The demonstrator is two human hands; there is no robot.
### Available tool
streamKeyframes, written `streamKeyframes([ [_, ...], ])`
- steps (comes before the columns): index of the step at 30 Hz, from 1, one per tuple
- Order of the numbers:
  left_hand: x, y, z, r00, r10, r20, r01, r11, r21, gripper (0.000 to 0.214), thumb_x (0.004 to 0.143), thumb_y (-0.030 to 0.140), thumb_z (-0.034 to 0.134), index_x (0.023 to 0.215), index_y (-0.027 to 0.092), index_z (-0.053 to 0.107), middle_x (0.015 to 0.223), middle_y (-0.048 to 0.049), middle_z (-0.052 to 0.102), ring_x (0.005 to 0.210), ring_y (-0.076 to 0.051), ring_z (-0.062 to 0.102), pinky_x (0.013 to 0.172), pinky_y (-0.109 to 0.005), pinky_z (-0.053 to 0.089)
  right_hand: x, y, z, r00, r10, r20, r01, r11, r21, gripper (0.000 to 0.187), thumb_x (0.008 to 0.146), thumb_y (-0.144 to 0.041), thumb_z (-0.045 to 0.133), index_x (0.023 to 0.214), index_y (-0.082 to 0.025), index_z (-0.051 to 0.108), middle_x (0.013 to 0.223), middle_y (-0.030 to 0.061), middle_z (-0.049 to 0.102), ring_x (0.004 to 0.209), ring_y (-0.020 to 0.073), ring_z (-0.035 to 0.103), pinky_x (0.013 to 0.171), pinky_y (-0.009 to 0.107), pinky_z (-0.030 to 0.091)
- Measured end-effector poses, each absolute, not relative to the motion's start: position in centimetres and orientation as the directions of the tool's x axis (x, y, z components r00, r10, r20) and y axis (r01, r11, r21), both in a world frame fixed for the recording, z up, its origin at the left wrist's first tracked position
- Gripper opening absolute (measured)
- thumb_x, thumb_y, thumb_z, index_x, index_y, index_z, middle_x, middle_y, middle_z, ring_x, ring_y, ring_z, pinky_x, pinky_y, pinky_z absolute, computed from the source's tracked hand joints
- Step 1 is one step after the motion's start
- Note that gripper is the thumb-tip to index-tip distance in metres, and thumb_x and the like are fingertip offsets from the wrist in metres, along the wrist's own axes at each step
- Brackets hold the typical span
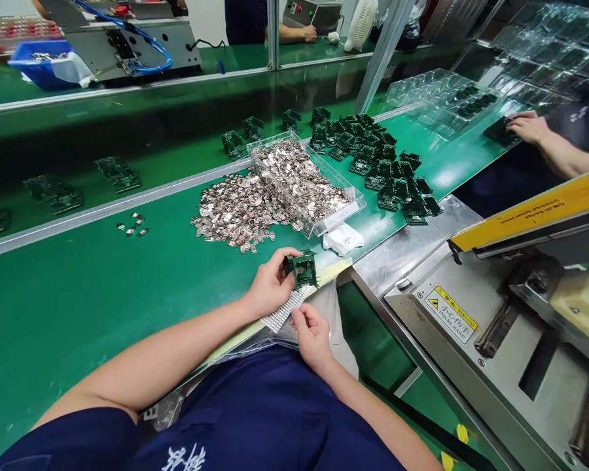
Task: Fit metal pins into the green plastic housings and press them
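Observation:
My left hand (269, 282) is closed on a small dark green plastic part (302, 268), held just above the near edge of the green belt (78, 294). A strip of silvery metal pieces (287, 311) runs from under that part down toward my right hand (311, 335), whose fingers pinch its lower end. Just beyond lies a loose heap of small metal clips (235, 212), and beside it a clear tray (353, 196) is filled with the same clips.
A pile of dark green parts (383, 163) lies right of the tray. A white wad (342, 239) sits by the tray. A metal machine with a yellow warning label (450, 313) stands at right. A co-worker's hand (530, 125) rests by clear blister trays (446, 98).

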State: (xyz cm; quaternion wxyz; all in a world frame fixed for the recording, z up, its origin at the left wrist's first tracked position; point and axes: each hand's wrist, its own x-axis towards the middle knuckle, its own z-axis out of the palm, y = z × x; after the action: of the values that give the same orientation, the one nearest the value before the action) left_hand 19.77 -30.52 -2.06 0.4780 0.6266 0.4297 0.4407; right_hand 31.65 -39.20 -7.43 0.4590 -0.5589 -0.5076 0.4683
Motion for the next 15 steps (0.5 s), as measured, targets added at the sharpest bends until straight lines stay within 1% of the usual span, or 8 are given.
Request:
streamKeyframes([
  [4,19.7,-30.2,-2.1,0.267,0.958,0.109,0.088,-0.137,0.987,0.032,0.082,0.023,0.064,0.113,0.020,0.056,0.083,-0.0017,0.062,0.069,-0.013,0.058,0.062,-0.024,0.053,32.7,-39.1,-8.5,-0.051,0.999,0.003,0.290,0.018,-0.957,0.039,0.091,-0.047,0.044,0.062,-0.021,0.049,0.064,0.0023,0.051,0.063,0.0168,0.050,0.062,0.030,0.042],
  [6,19.7,-30.1,-2.1,0.264,0.959,0.104,0.065,-0.125,0.990,0.032,0.083,0.026,0.064,0.113,0.019,0.056,0.085,-0.0022,0.062,0.070,-0.013,0.059,0.062,-0.024,0.053,33.3,-38.8,-9.1,-0.134,0.991,-0.020,0.364,0.030,-0.931,0.036,0.090,-0.040,0.047,0.060,-0.021,0.051,0.062,0.0029,0.055,0.061,0.0174,0.052,0.061,0.030,0.042],
  [9,19.6,-30.1,-2.3,0.238,0.965,0.114,0.017,-0.121,0.992,0.034,0.084,0.031,0.065,0.114,0.019,0.055,0.088,-0.0030,0.062,0.072,-0.013,0.059,0.064,-0.025,0.053,34.0,-38.4,-9.6,-0.225,0.969,-0.101,0.467,0.016,-0.884,0.032,0.086,-0.027,0.054,0.055,-0.021,0.054,0.055,0.0019,0.057,0.050,0.0157,0.051,0.053,0.028,0.039],
  [12,19.5,-30.2,-2.4,0.209,0.969,0.130,-0.042,-0.124,0.991,0.037,0.084,0.037,0.065,0.115,0.020,0.054,0.091,-0.0036,0.060,0.073,-0.013,0.058,0.065,-0.025,0.053,34.8,-38.3,-8.6,-0.245,0.957,-0.156,0.549,0.004,-0.836,0.030,0.078,-0.016,0.063,0.050,-0.021,0.055,0.050,0.0019,0.058,0.046,0.0156,0.051,0.051,0.027,0.038],
  [13,19.4,-30.2,-2.5,0.206,0.969,0.134,-0.057,-0.124,0.991,0.038,0.085,0.038,0.064,0.116,0.020,0.053,0.091,-0.0037,0.060,0.073,-0.013,0.057,0.065,-0.025,0.053,35.1,-38.4,-7.8,-0.245,0.955,-0.165,0.569,0.004,-0.822,0.028,0.077,-0.015,0.064,0.050,-0.021,0.057,0.050,0.0021,0.059,0.046,0.0161,0.052,0.050,0.027,0.038],
  [15,19.4,-30.3,-2.6,0.213,0.967,0.143,-0.075,-0.130,0.989,0.039,0.086,0.040,0.063,0.117,0.020,0.052,0.091,-0.0038,0.059,0.072,-0.013,0.056,0.065,-0.025,0.053,35.8,-38.4,-5.5,-0.215,0.964,-0.156,0.586,0.000,-0.811,0.023,0.079,-0.019,0.065,0.057,-0.021,0.062,0.053,0.0018,0.061,0.048,0.0167,0.054,0.050,0.027,0.039],
])
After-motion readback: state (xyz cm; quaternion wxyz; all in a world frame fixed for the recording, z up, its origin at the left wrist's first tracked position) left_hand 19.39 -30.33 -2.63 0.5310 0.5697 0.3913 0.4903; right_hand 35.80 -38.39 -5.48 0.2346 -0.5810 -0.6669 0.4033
